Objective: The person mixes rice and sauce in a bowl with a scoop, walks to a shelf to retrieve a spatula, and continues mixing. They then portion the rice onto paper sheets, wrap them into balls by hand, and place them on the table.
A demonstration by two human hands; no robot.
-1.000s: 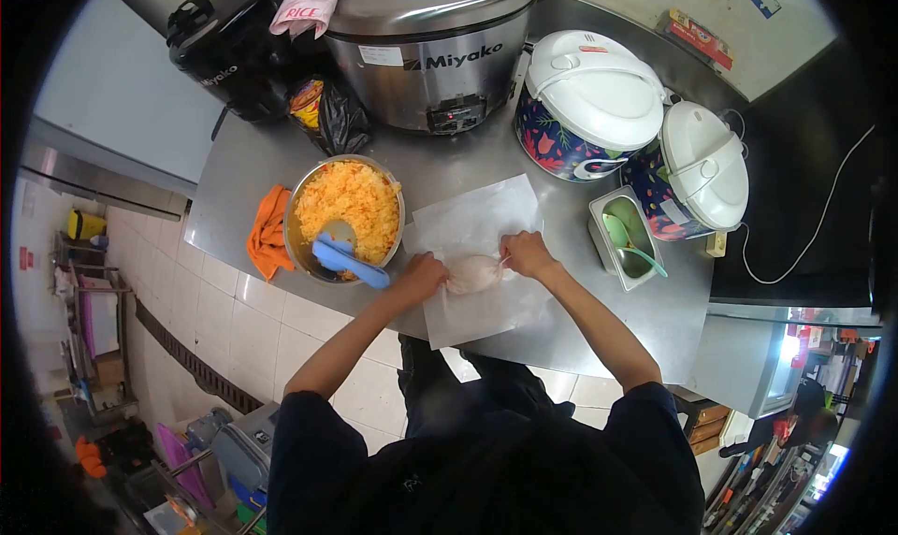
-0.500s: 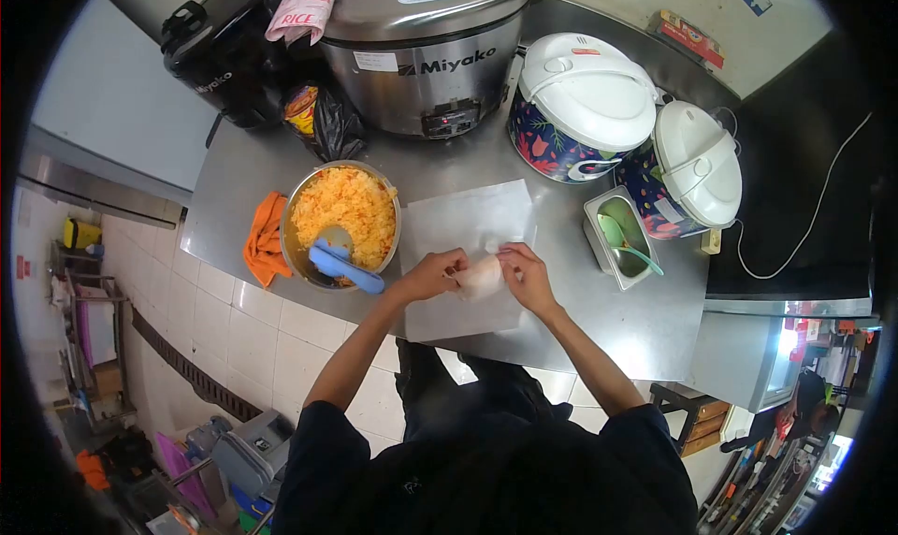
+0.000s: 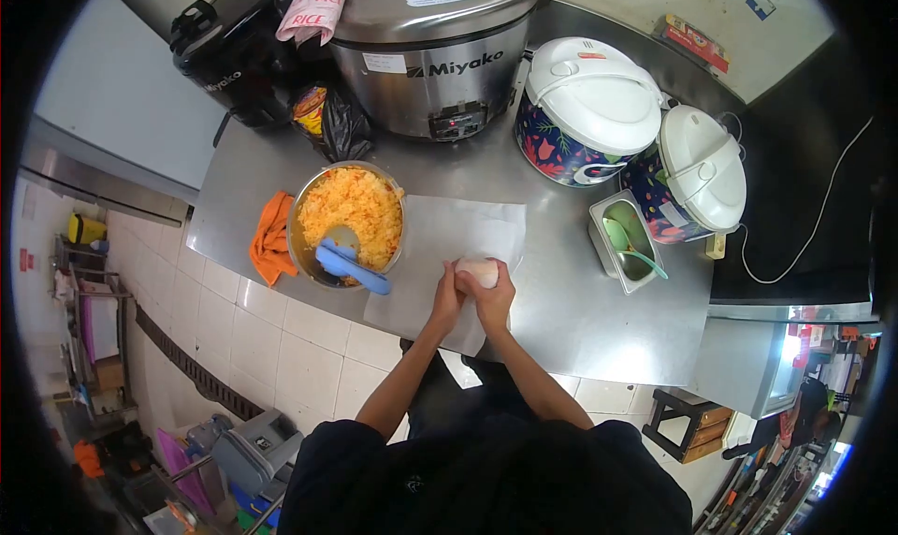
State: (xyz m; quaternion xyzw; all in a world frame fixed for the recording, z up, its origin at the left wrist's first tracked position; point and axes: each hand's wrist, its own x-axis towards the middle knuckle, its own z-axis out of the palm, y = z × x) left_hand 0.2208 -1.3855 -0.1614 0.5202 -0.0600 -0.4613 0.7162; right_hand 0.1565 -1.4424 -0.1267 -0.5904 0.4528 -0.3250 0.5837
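Cupping a pale bundle between two hands

A second ago the person's hands were wide apart, pinching either end of the pale bundle (image 3: 480, 272) as it lay on the white paper (image 3: 449, 222). Now they have come together, wrists nearly side by side, and the bundle looks rounder and more compact. The paper has also slid a little left and nearer the person.

Just left of it, a steel bowl (image 3: 301, 245) of orange rice (image 3: 360, 203) crowds in, with a blue handle (image 3: 348, 266) jutting over the rim towards the paper. An orange cloth (image 3: 270, 240) lies on the bowl's far side. Off to the right, well apart, a metal container (image 3: 610, 259) holds green spoons, near two white-lidded cookers. A big steel cooker (image 3: 426, 91) stands behind, at the back of the table (image 3: 580, 320).

The left hand (image 3: 449, 298) presses in from the left with its fingers bunched; the right hand (image 3: 492, 301) curls round the right and near side. The bundle sits between them, its upper part showing above the fingers. How the hidden fingers meet underneath, I can't tell.
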